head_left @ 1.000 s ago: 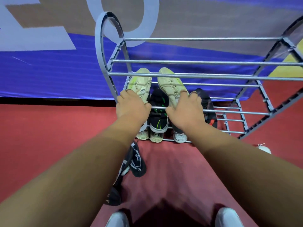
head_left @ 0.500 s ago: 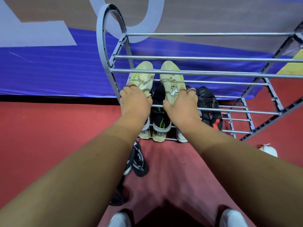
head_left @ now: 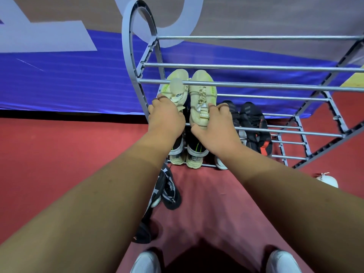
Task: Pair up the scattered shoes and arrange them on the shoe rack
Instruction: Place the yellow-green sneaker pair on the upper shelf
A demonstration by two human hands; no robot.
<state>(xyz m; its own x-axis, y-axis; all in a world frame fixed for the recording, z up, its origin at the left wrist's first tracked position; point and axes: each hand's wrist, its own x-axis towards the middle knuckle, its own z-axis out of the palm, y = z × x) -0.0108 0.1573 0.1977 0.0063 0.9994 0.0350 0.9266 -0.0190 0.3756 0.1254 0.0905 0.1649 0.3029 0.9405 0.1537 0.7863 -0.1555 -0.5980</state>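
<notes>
You stand on a red carpet [head_left: 59, 154] that runs up to a black strip [head_left: 69, 114] at the foot of the wall. Above it hangs a banner [head_left: 59, 85], blue along the bottom and brown higher up, with large white letters [head_left: 49, 36] (cut off by the frame). A yellow patch [head_left: 352, 79] shows at the far right. Your own white shoes [head_left: 145, 263] peek in at the bottom edge.

Both forearms were bare along all their visible length; the left hand [head_left: 167, 120] and right hand [head_left: 215, 131] had short, rounded fingers; the feet wore a left white shoe [head_left: 146, 262] and a right white shoe [head_left: 283, 262], smooth-toed, cut off by the lower edge.
</notes>
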